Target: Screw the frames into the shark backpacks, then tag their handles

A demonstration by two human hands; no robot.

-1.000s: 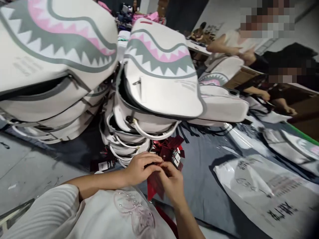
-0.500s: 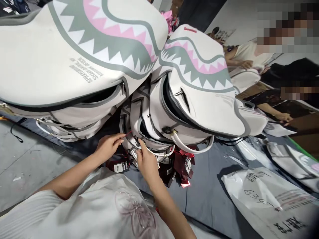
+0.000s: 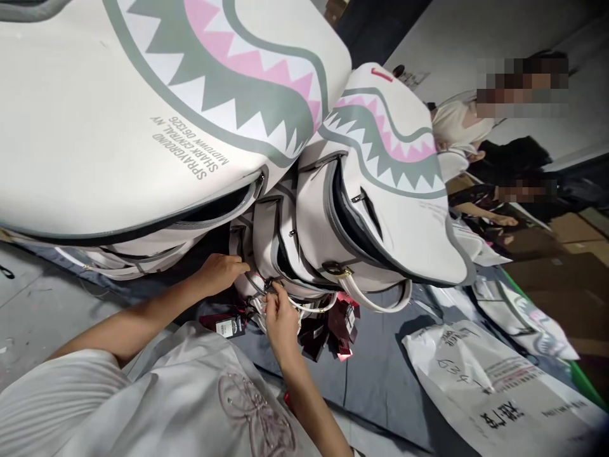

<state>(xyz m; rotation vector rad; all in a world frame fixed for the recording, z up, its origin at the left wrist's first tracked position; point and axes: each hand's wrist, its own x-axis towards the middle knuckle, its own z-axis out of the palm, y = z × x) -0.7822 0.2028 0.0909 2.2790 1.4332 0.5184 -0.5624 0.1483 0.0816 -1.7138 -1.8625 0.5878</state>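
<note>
Two stacks of white bags with a grey and pink shark-teeth print stand before me, a big bag (image 3: 85,127) at left and another (image 3: 404,216) at centre right. My left hand (image 3: 221,274) is closed at a lower bag, its fingertips pinching something too small to make out. Close beside it, my right hand (image 3: 281,312) is closed in a pinch near a black ring on that lower bag (image 3: 276,222), above a white handle. Dark red tags (image 3: 328,333) hang under the bags, and a tag with a white label (image 3: 229,327) lies below my left hand.
A white plastic bag (image 3: 480,381) with black writing lies on the dark cloth (image 3: 375,381) at right. Beyond it is another printed bag (image 3: 523,317). Two people work at the back right, near cardboard boxes (image 3: 578,228).
The view has shifted, and the left bag looks larger. My left hand has moved right, closer to the ring. The red thread seen stretched from it before now shows only as a short bit.
</note>
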